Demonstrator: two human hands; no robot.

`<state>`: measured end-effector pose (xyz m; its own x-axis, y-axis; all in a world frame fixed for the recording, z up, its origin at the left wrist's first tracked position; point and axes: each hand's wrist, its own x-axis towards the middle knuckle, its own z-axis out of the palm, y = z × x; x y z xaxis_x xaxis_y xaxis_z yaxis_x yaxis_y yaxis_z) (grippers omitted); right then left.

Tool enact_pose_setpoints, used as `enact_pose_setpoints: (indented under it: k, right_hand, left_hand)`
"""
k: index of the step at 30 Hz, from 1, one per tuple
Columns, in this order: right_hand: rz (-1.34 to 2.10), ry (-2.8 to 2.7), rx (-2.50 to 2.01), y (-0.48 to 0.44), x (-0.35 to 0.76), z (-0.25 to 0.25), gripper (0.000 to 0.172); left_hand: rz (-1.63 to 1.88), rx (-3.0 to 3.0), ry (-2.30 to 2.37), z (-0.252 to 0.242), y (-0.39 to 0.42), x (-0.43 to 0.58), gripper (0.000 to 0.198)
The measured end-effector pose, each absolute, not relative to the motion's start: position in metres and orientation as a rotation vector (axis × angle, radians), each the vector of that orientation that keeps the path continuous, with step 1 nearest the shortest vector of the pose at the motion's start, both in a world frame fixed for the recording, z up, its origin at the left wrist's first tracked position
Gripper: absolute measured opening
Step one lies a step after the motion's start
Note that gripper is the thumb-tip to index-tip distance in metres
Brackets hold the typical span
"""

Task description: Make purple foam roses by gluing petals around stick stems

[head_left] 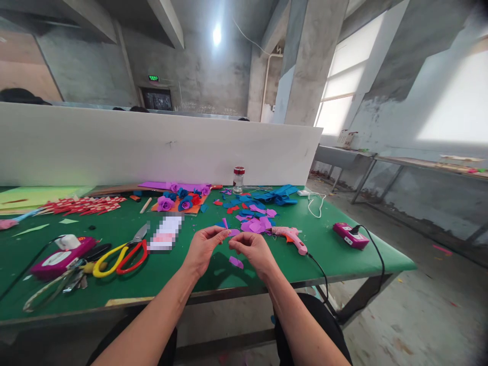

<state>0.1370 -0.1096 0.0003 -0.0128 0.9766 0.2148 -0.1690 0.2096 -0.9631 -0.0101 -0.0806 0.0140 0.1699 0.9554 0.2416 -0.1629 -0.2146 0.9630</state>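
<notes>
My left hand (206, 248) is closed in a pinch over the near part of the table, with a narrow purple paper strip (224, 223) sticking up from its fingertips. Just beside it, my right hand (252, 249) has thumb and fingers pinched together; whatever lies between them is too small to make out. Below the hands, a loose purple paper piece (236, 262) lies on the green table (213, 280). Beyond the right hand is a heap of purple paper petals (256, 224). A pink glue gun (292, 238) rests to its right.
Yellow-and-red scissors (121, 258), keys (78, 278) and a magenta power strip (64, 258) lie left. Another magenta power strip (351, 235) sits right. Finished paper roses (165, 203), blue scraps (280, 195) and a red-lidded jar (238, 180) stand before a white partition (160, 147).
</notes>
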Motion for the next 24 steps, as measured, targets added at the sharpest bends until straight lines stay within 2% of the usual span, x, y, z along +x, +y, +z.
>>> enact_pose_setpoints:
  k: [5, 9, 24]
  right_hand:
    - [1.145, -1.189, -0.897, -0.1094, 0.1364, -0.0001, 0.024]
    - [1.131, -1.199, -0.896, -0.1091, 0.1359, -0.0014, 0.021]
    - [1.188, -1.16, -0.873, -0.1092, 0.1308, -0.0047, 0.02]
  left_hand:
    - [1.249, 1.327, 0.83, 0.013, -0.081, -0.0096, 0.026]
    - [1.222, 1.332, 0.805, 0.0113, -0.082, -0.0093, 0.02]
    - [1.304, 1.199, 0.8, 0.0102, -0.0808, -0.0063, 0.02]
